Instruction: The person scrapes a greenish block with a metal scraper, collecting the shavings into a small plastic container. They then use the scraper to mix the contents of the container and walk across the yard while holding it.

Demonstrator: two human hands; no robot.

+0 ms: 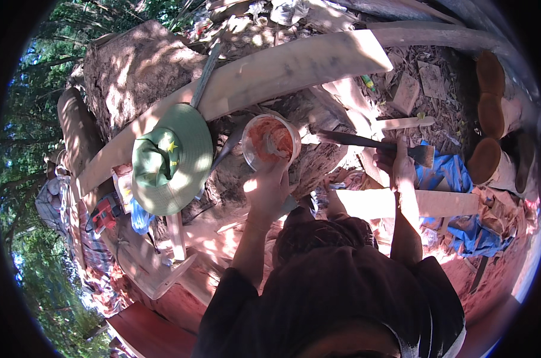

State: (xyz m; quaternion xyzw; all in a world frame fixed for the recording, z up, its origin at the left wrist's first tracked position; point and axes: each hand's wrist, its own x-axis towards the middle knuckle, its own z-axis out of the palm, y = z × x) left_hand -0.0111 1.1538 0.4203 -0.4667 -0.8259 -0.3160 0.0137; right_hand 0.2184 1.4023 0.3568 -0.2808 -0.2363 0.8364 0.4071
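My left hand (267, 190) is closed on the near side of a round, whitish tub (245, 149). Orange-brown paste (273, 140) with a pale grey streak coats the inside of the tub. Beside the left wrist shows a small grey-green flat piece (288, 206); whether the hand holds it I cannot tell. To the right of the tub, my right hand (400, 160) grips a long dark tool (360, 141). A wide, flat, brownish end (424, 156) shows on the right side of that hand. The exact kind of tool is unclear, and my fingers hide its middle.
A green brimmed hat (194, 158) with a yellow star lies left of the tub. Behind it stretches a long curved plank (282, 65). A pale board (443, 203) and blue sheeting (446, 176) lie near my right arm. Cut logs (491, 116) stand far right; a boulder-like block (136, 68) stands far left.
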